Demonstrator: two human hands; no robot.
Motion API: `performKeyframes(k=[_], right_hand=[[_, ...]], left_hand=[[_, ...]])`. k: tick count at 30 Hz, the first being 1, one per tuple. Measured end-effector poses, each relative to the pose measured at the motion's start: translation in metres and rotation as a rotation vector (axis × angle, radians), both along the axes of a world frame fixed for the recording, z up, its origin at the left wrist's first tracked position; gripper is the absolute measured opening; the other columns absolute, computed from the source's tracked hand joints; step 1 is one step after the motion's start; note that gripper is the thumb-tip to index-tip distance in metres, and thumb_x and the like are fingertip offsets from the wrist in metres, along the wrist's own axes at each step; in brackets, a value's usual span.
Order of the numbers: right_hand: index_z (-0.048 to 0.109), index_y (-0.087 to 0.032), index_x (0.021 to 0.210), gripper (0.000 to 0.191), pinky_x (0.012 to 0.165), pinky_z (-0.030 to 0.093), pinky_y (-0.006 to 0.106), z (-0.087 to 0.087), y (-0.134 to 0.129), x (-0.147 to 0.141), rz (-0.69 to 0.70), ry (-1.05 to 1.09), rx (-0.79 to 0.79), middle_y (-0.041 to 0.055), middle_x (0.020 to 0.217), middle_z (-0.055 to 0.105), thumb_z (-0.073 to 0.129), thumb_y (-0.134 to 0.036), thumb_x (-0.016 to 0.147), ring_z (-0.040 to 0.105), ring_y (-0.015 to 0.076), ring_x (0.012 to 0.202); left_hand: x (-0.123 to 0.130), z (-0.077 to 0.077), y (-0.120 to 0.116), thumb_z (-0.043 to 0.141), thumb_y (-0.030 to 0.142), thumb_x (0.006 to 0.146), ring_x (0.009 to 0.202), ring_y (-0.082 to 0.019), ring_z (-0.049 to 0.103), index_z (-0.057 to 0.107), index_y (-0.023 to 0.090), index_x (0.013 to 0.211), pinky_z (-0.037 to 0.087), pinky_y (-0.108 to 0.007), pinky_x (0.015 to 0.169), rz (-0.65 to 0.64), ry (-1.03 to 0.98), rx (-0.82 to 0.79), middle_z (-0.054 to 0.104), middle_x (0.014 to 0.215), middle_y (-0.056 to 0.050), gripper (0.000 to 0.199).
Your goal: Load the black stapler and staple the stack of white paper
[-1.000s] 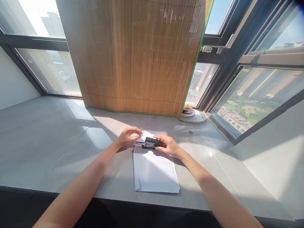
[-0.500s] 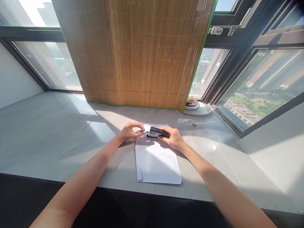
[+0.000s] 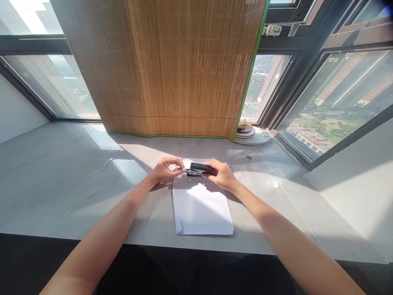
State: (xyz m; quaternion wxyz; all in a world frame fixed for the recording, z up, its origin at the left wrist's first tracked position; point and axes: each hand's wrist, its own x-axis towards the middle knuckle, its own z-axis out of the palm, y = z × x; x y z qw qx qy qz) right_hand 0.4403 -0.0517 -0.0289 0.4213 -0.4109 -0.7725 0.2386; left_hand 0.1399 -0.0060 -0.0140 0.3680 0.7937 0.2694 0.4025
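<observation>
A black stapler [image 3: 201, 167] with a bit of red near its back end is held above a stack of white paper [image 3: 202, 213]. My right hand [image 3: 222, 177] is closed round its back part. Its upper and lower arms stand apart, and the front points left. My left hand [image 3: 167, 170] pinches at that front end, thumb and forefinger together. Something small and metallic shows at those fingertips; whether it is part of the stapler or a separate piece, I cannot tell.
The paper lies on a grey tiled sill [image 3: 101, 200]. A bamboo blind [image 3: 178, 73] hangs behind it. Stacked plates [image 3: 245, 133] stand by the window at the back right. A small dark piece [image 3: 248, 157] lies right of the paper.
The camera view has shifted slightly, so the scene sits a little differently. Both hands keep much the same hold at the stapler, which looks slightly more level.
</observation>
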Motion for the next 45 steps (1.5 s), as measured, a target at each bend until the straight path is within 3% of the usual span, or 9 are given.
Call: performKeyframes(k=[7, 18, 25, 32, 38, 45], right_hand=[[0.082, -0.025, 0.114, 0.028, 0.083, 0.056, 0.036, 0.002, -0.003, 0.000, -0.010, 0.012, -0.004, 0.0047, 0.099, 0.076, 0.080, -0.027, 0.085, 0.069, 0.0210, 0.087], [0.082, -0.026, 0.112, 0.027, 0.081, 0.055, 0.035, 0.003, -0.002, 0.001, -0.013, 0.028, 0.004, 0.0035, 0.093, 0.074, 0.081, -0.027, 0.085, 0.068, 0.0201, 0.084], [0.083, -0.025, 0.111, 0.030, 0.075, 0.053, 0.033, 0.003, 0.001, 0.005, -0.030, 0.060, -0.045, 0.0028, 0.093, 0.072, 0.082, -0.031, 0.082, 0.066, 0.0178, 0.078], [0.083, -0.020, 0.113, 0.038, 0.084, 0.055, 0.034, 0.005, 0.010, 0.020, -0.021, 0.147, -0.162, 0.0044, 0.099, 0.076, 0.087, -0.033, 0.077, 0.070, 0.0204, 0.088], [0.083, -0.022, 0.113, 0.036, 0.083, 0.054, 0.035, 0.004, 0.007, 0.019, -0.016, 0.096, -0.139, 0.0038, 0.098, 0.076, 0.085, -0.033, 0.079, 0.069, 0.0206, 0.086], [0.084, -0.025, 0.112, 0.033, 0.085, 0.055, 0.037, 0.002, 0.006, 0.015, 0.009, 0.072, -0.142, 0.0051, 0.104, 0.077, 0.084, -0.031, 0.079, 0.072, 0.0231, 0.090]], left_hand=[[-0.004, -0.006, 0.004, 0.090, 0.034, 0.085, 0.091, -0.021, 0.075, 0.082, 0.019, 0.088, 0.061, -0.038, 0.092, -0.013, -0.065, -0.031, 0.080, 0.091, -0.008, 0.017], [-0.001, -0.002, 0.001, 0.087, 0.033, 0.086, 0.090, -0.021, 0.074, 0.082, 0.019, 0.088, 0.062, -0.038, 0.093, 0.021, -0.024, -0.011, 0.080, 0.090, -0.008, 0.015], [-0.002, -0.002, 0.002, 0.085, 0.032, 0.086, 0.088, -0.020, 0.074, 0.081, 0.019, 0.088, 0.060, -0.036, 0.089, 0.044, 0.022, 0.025, 0.080, 0.090, -0.007, 0.014], [-0.003, -0.002, 0.004, 0.084, 0.031, 0.089, 0.090, -0.021, 0.077, 0.084, 0.022, 0.093, 0.059, -0.035, 0.089, 0.075, 0.059, 0.076, 0.083, 0.094, -0.005, 0.010], [-0.001, 0.000, 0.000, 0.079, 0.028, 0.093, 0.088, -0.020, 0.076, 0.085, 0.023, 0.092, 0.060, -0.035, 0.087, 0.031, 0.076, 0.191, 0.082, 0.095, -0.006, 0.007], [0.005, 0.001, -0.006, 0.079, 0.024, 0.090, 0.085, -0.019, 0.073, 0.084, 0.024, 0.091, 0.059, -0.035, 0.082, 0.021, 0.126, 0.189, 0.081, 0.095, -0.005, 0.006]])
